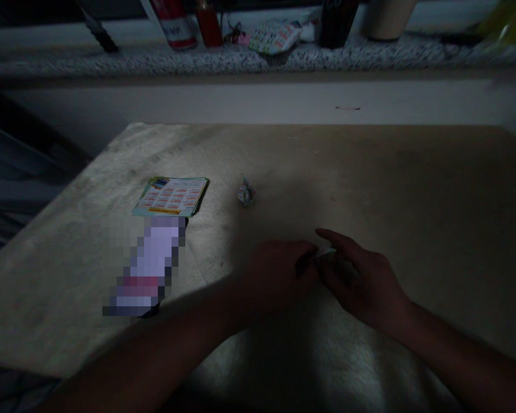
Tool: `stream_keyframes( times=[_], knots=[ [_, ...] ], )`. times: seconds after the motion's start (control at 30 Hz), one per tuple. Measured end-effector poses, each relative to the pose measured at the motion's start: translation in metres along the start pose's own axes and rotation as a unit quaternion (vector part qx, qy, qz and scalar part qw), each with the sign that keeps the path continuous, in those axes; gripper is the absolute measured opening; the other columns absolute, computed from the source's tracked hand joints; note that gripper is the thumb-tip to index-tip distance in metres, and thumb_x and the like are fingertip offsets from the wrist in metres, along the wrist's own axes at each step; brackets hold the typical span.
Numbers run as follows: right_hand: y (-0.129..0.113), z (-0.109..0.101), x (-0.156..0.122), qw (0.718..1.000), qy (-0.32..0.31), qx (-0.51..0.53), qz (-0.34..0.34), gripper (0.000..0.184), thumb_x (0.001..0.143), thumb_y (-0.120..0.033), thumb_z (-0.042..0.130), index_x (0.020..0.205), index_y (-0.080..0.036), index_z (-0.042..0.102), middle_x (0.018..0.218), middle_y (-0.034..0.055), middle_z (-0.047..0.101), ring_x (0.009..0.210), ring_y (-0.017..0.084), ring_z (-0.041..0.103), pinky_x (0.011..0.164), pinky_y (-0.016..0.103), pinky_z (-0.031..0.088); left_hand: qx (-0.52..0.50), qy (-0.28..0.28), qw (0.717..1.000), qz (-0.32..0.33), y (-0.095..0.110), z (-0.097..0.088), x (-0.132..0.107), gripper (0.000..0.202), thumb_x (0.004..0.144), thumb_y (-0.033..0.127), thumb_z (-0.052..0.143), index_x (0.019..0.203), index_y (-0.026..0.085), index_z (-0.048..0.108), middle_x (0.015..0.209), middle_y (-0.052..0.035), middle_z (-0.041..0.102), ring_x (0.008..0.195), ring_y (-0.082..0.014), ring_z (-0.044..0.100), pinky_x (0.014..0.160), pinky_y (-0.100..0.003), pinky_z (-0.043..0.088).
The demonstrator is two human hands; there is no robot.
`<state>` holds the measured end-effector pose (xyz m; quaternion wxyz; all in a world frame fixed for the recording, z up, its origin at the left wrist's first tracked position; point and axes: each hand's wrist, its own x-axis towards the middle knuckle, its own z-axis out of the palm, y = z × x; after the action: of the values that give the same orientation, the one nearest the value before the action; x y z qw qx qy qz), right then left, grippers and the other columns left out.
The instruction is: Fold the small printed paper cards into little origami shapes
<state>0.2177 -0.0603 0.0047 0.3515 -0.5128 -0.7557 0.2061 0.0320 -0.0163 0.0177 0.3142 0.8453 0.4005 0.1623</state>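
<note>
A small pale piece of paper (325, 251) shows between my two hands, above the right middle of the table. My left hand (284, 269) is closed, with its fingertips at the paper's left end. My right hand (367, 278) curves around the other side, index finger stretched out and thumb apart below it. The paper lies in the gap between that finger and thumb; whether they touch it is too dark to tell. Farther off to the left sits a small crumpled or folded paper piece (246, 193) with printed colours, apart from both hands.
On the table (434, 201), a stack of printed calendar cards (172, 195) lies left, with a blurred-out phone (152, 267) below it. A speckled stone sill (223, 62) behind carries a red-and-white can (174, 23), a red bottle (209, 24), a patterned packet (275, 37) and a dark container (337, 23).
</note>
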Motion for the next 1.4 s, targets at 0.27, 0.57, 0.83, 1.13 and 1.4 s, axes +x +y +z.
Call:
stream_keyframes(
  times=[0.27,0.57,0.83,1.13,1.4],
  knots=[
    [-0.003,-0.003,0.003,0.998,0.001,0.025,0.055,0.049,0.085,-0.014,0.060,0.133,-0.021,0.051,0.075,-0.0017,0.070,0.058,0.012,0.066,0.052,0.021,0.052,-0.066,0.026,0.993,-0.089,0.002,0.001,0.000,0.021,0.082,0.028,0.060,0.093,0.017,0.073,0.079,-0.0029,0.076,0.069,-0.0184,0.069,0.065,-0.029,0.049],
    [-0.005,0.001,0.005,0.969,0.019,0.195,0.152,0.026,0.083,-0.016,0.061,0.105,-0.024,0.048,0.063,-0.0080,0.054,0.050,0.010,0.053,0.044,0.019,0.039,-0.467,-0.077,0.873,-0.115,-0.012,-0.002,0.004,0.033,0.072,0.027,0.077,0.100,0.012,0.070,0.088,-0.0058,0.073,0.078,-0.0157,0.067,0.072,-0.027,0.053],
    [-0.009,0.001,0.007,0.922,0.036,0.328,0.200,0.034,0.074,-0.014,0.069,0.089,-0.025,0.040,0.066,-0.0105,0.037,0.050,0.006,0.040,0.044,0.016,0.033,-0.605,-0.169,0.765,-0.145,-0.008,-0.009,0.005,0.031,0.069,0.014,0.077,0.100,0.014,0.077,0.106,-0.0070,0.076,0.103,-0.0218,0.068,0.103,-0.038,0.045],
    [-0.002,-0.009,0.003,0.990,0.107,0.093,0.009,0.022,0.081,-0.014,0.071,0.094,-0.024,0.056,0.087,0.0022,0.061,0.076,0.017,0.063,0.067,0.032,0.056,-0.686,-0.121,0.700,-0.157,-0.013,-0.004,0.007,0.016,0.071,0.021,0.075,0.085,0.013,0.078,0.092,-0.0097,0.076,0.090,-0.0218,0.069,0.093,-0.036,0.050],
    [-0.001,-0.013,0.002,0.993,0.047,-0.003,-0.112,0.033,0.087,-0.016,0.073,0.117,-0.025,0.064,0.114,0.0092,0.066,0.094,0.019,0.072,0.076,0.031,0.062,-0.709,-0.122,0.680,-0.141,-0.015,-0.002,0.006,0.013,0.080,0.018,0.071,0.089,0.012,0.078,0.090,-0.0080,0.076,0.087,-0.0174,0.069,0.090,-0.031,0.052]
  ],
)
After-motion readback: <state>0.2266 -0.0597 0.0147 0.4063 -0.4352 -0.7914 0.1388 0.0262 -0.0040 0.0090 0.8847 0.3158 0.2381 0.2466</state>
